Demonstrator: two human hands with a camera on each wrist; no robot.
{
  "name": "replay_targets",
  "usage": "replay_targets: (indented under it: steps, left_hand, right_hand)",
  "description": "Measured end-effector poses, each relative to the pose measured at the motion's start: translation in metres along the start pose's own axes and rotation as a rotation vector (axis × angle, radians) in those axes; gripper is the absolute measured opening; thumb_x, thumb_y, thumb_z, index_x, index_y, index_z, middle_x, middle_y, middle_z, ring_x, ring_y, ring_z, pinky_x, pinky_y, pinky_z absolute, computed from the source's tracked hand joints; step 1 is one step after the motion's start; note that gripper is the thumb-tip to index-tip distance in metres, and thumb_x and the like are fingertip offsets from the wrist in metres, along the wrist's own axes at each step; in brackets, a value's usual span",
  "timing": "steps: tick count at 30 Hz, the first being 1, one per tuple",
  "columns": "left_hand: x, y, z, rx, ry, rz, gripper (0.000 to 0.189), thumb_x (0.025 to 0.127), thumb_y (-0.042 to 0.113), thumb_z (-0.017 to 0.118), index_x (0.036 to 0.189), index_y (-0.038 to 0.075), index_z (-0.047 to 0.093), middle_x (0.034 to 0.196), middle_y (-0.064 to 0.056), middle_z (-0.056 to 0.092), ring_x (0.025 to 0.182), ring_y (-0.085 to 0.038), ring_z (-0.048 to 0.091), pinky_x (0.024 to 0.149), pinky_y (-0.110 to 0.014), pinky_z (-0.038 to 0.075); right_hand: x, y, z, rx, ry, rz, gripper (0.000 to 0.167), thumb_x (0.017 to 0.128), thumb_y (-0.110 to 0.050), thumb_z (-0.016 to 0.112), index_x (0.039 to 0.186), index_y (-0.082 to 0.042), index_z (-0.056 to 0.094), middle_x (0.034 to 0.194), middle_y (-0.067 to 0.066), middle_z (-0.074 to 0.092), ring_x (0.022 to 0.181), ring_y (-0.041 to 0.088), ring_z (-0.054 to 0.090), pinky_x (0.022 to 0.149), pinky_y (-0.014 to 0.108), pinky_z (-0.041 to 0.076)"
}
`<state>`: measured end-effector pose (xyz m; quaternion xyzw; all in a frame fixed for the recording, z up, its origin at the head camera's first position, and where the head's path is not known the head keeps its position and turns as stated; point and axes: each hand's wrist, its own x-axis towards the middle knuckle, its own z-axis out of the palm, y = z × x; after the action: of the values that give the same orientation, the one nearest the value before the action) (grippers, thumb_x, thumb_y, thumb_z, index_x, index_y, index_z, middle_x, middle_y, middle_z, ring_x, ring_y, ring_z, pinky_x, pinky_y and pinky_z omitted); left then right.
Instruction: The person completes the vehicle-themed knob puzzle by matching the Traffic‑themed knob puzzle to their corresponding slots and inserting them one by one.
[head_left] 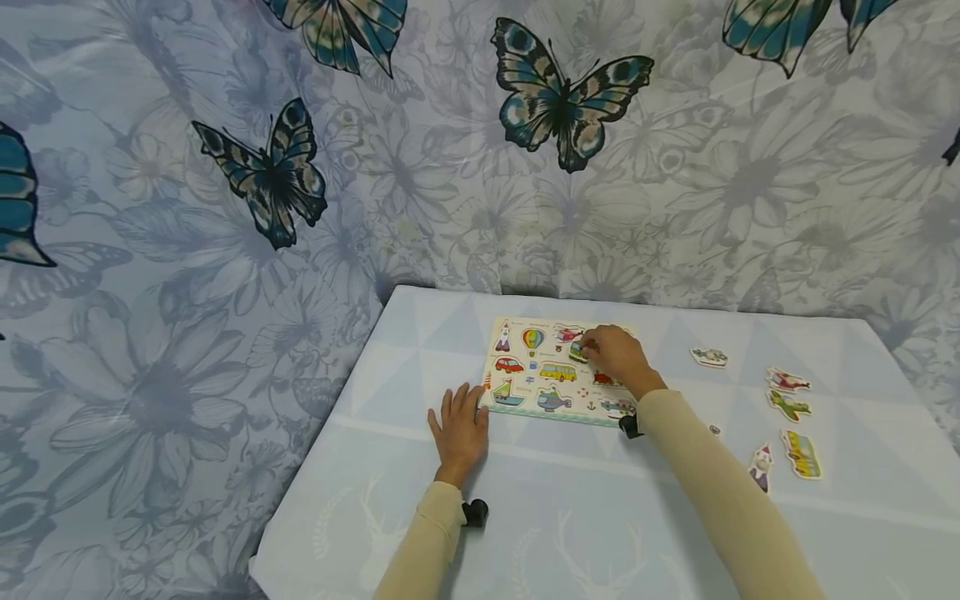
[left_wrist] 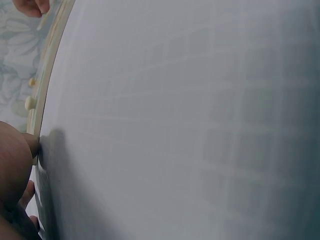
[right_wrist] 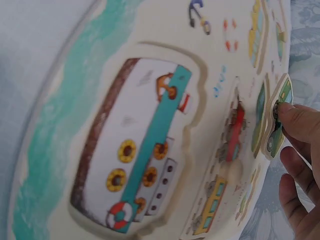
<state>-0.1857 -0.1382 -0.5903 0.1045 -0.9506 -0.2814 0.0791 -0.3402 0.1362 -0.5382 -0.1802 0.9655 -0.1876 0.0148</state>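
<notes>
A wooden peg puzzle board (head_left: 531, 402) with printed vehicle pictures lies toward the back of the table. Over its upper right part my right hand (head_left: 619, 354) pinches a green vehicle puzzle piece (right_wrist: 281, 112) between thumb and fingers. That piece is tilted on edge, close over a matching green picture (right_wrist: 259, 120) in the right wrist view. My left hand (head_left: 461, 429) rests at the board's lower left corner, fingers spread, with fingertips right at its edge. From the left wrist, the board's side (left_wrist: 50, 75) and part of the left hand (left_wrist: 12, 167) show.
Right of the board lie several loose pieces: a grey-white one (head_left: 709, 357), a red one (head_left: 787, 380), a green plane (head_left: 789, 407), a yellow bus (head_left: 802, 454) and a rocket (head_left: 761, 467). Behind the table (head_left: 570, 492) hangs a butterfly-patterned cloth (head_left: 465, 225).
</notes>
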Motion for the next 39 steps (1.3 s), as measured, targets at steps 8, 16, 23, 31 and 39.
replay_targets:
  steps: [8, 16, 23, 31, 39]
  left_hand:
    - [-0.001, -0.001, 0.001, 0.0, 0.005, 0.003, 0.038, 0.103, 0.029, 0.054, 0.141, 0.024, 0.053, 0.157, -0.006, 0.041, 0.151, -0.035, 0.023, 0.118, -0.068, 0.007]
    - [0.0, -0.002, 0.003, -0.009, -0.004, 0.003, 0.039, 0.103, 0.028, 0.053, 0.142, 0.023, 0.053, 0.158, -0.006, 0.04, 0.152, -0.035, 0.021, 0.119, -0.068, 0.006]
    - [0.0, -0.001, 0.004, -0.001, 0.01, 0.012, 0.038, 0.102, 0.028, 0.054, 0.14, 0.023, 0.054, 0.157, -0.006, 0.042, 0.151, -0.036, 0.023, 0.118, -0.069, 0.008]
    - [0.001, 0.0, 0.0, -0.008, 0.034, 0.019, 0.038, 0.102, 0.027, 0.054, 0.139, 0.021, 0.055, 0.155, -0.008, 0.044, 0.15, -0.037, 0.025, 0.117, -0.07, 0.009]
    - [0.003, -0.001, 0.001, 0.013, -0.009, -0.008, 0.039, 0.103, 0.029, 0.052, 0.142, 0.023, 0.053, 0.158, -0.006, 0.041, 0.152, -0.035, 0.022, 0.119, -0.068, 0.007]
  right_hand:
    - [-0.002, -0.002, 0.002, 0.002, -0.04, 0.023, 0.018, 0.097, -0.021, 0.066, 0.111, -0.012, 0.072, 0.114, 0.011, 0.07, 0.111, 0.034, 0.062, 0.089, 0.054, 0.053]
    - [0.004, 0.0, 0.004, -0.029, -0.06, 0.042, 0.019, 0.098, -0.02, 0.065, 0.113, -0.011, 0.071, 0.118, 0.012, 0.068, 0.116, 0.034, 0.061, 0.094, 0.056, 0.051]
    - [0.008, 0.002, 0.008, -0.043, -0.052, 0.041, 0.019, 0.099, -0.02, 0.063, 0.113, -0.011, 0.071, 0.122, 0.013, 0.068, 0.119, 0.035, 0.06, 0.095, 0.058, 0.051]
    - [0.007, -0.001, 0.009, -0.013, -0.046, 0.048, 0.02, 0.098, -0.019, 0.064, 0.114, -0.01, 0.071, 0.119, 0.013, 0.07, 0.116, 0.034, 0.061, 0.096, 0.056, 0.051]
    - [0.006, -0.002, 0.012, 0.003, -0.056, 0.045, 0.02, 0.099, -0.018, 0.063, 0.114, -0.009, 0.071, 0.119, 0.013, 0.07, 0.115, 0.034, 0.062, 0.095, 0.055, 0.052]
